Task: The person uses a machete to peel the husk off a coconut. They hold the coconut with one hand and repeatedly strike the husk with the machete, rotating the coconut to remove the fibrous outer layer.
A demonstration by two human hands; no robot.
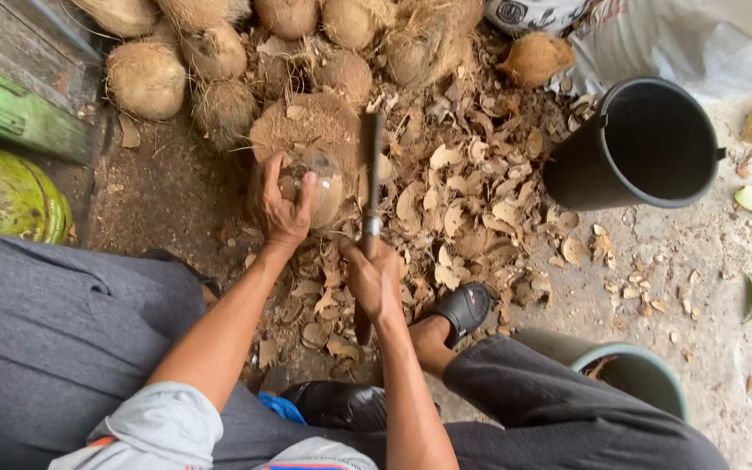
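Clearly the left hand (282,204) closes around the coconut (317,184), steadying it on the block (302,126), because the right hand (374,280) grips the knife (372,183) tightly just right of it.

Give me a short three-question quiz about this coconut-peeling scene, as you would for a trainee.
1. True or false: the left hand rests on the coconut standing on the wooden block.
2. What does the right hand grip? A) a long knife B) a spoon C) a rope
3. What colour is the empty bucket to the right of the shell chips?

Key
1. True
2. A
3. Black
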